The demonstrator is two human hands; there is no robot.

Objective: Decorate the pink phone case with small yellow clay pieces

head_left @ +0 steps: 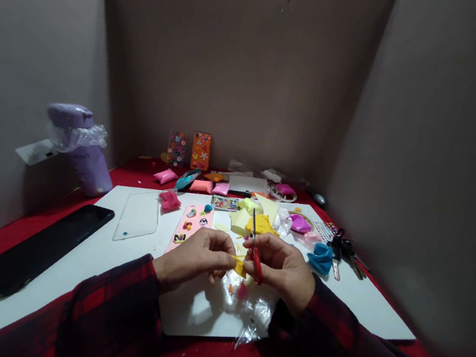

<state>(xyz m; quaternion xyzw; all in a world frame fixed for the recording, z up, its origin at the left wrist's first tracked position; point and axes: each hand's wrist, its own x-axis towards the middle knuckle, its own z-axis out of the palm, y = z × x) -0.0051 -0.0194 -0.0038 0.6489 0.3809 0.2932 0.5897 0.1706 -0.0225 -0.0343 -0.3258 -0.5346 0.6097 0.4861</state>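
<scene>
Between the thumb and fingers of my left hand [205, 255] is a small piece of yellow clay [240, 266]. My right hand [285, 268] is closed on red-handled scissors [255, 262], whose blades point up and away from me. The fingertips of both hands almost meet at the yellow piece; whether the right ones touch it, I cannot tell. Just beyond lies a larger lump of yellow clay [263, 224] near pale yellow paper [267, 208]. Partly behind my left hand is a pink phone case [194, 217] with small clay decorations. Crumpled clear plastic [257, 311] lies below my hands.
A white board [91, 246] bears a clear phone case [138, 218], a black phone [45, 246], a blue clay packet [321, 257] and keys [343, 249]. At left stands a purple bottle [88, 157]. Farther back are several clay packets [201, 186] and an orange decorated case [201, 151].
</scene>
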